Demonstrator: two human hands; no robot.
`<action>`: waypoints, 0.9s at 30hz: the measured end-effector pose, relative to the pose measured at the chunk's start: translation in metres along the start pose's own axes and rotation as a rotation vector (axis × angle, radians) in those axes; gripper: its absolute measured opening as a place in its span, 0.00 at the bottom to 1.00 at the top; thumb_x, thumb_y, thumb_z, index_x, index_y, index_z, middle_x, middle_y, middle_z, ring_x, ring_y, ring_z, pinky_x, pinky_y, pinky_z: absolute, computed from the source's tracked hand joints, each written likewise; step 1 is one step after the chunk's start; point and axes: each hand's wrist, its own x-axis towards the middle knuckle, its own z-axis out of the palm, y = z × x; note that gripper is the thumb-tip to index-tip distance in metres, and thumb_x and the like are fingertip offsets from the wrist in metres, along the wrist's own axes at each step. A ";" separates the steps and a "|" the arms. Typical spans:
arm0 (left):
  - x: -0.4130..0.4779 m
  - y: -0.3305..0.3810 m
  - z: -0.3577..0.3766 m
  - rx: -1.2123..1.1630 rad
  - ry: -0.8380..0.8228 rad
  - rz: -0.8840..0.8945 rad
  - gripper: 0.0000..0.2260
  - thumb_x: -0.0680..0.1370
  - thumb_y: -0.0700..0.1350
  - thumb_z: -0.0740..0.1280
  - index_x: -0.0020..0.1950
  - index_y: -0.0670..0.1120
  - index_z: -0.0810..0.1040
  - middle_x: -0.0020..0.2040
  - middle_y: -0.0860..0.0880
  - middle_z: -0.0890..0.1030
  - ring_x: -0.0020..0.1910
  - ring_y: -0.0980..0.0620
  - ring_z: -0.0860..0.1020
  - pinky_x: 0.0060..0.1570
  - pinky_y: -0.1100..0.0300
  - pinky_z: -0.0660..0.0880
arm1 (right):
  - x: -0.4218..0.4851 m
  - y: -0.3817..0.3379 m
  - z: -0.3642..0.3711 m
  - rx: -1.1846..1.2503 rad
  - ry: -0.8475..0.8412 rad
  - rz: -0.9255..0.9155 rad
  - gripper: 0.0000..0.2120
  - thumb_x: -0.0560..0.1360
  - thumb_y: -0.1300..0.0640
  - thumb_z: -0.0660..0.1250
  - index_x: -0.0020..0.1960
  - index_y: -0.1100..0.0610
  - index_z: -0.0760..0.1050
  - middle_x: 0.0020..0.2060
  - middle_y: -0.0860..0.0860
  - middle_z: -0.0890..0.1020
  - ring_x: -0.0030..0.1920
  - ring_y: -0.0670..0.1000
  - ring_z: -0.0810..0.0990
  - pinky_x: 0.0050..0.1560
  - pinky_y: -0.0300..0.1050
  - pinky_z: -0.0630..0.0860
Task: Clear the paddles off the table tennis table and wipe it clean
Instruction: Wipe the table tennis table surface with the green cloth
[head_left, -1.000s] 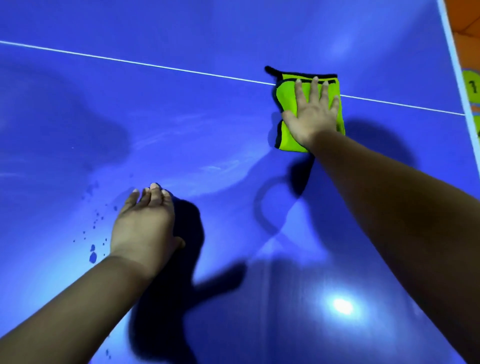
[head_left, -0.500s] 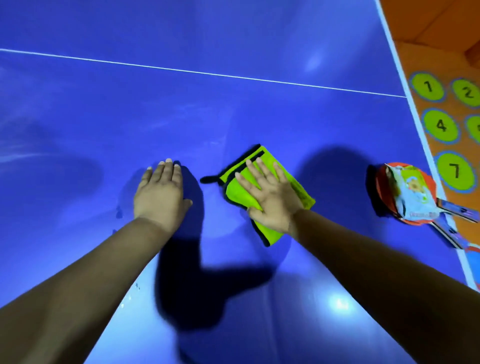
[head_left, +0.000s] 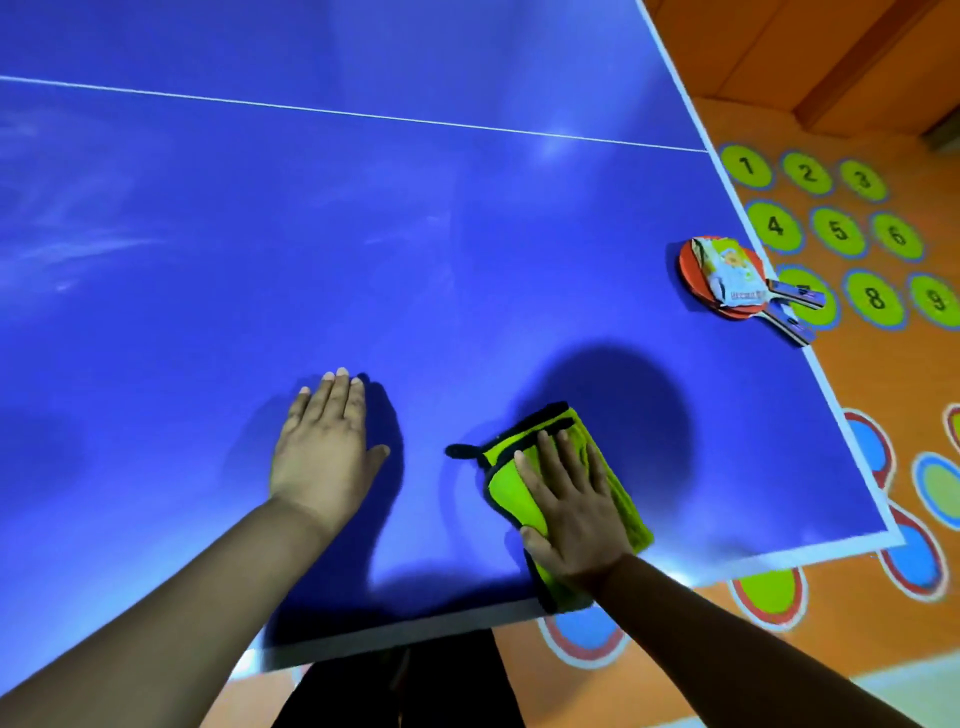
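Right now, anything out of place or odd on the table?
Two red paddles, a packet on top, sit at the table tennis table's right edge, handles overhanging. The green cloth under the right hand overhangs the near edge.

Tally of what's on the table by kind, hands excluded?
Paddles: 2, stacked, handles overhanging the edge
Packet: 1, lying on the paddles
Green cloth: 1, under the right hand
Total: 4
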 end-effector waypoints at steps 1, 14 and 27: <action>-0.010 -0.006 0.001 -0.025 0.006 0.000 0.33 0.78 0.54 0.60 0.76 0.40 0.51 0.77 0.43 0.51 0.76 0.48 0.48 0.72 0.55 0.40 | -0.011 -0.011 0.002 0.017 0.007 0.059 0.40 0.69 0.39 0.58 0.77 0.53 0.57 0.76 0.60 0.58 0.76 0.64 0.55 0.68 0.68 0.58; -0.010 -0.049 0.002 -0.106 -0.014 -0.051 0.33 0.78 0.54 0.61 0.77 0.42 0.50 0.77 0.45 0.51 0.76 0.50 0.47 0.72 0.55 0.40 | 0.050 -0.120 -0.002 0.212 -0.048 0.912 0.38 0.77 0.37 0.51 0.79 0.57 0.45 0.77 0.62 0.47 0.77 0.64 0.42 0.72 0.65 0.39; 0.170 -0.083 -0.027 -0.019 -0.069 -0.204 0.40 0.75 0.60 0.63 0.76 0.41 0.47 0.77 0.43 0.48 0.76 0.48 0.45 0.72 0.52 0.42 | 0.287 -0.073 -0.046 0.334 0.032 0.978 0.39 0.78 0.38 0.51 0.79 0.57 0.39 0.77 0.63 0.41 0.76 0.64 0.36 0.71 0.68 0.36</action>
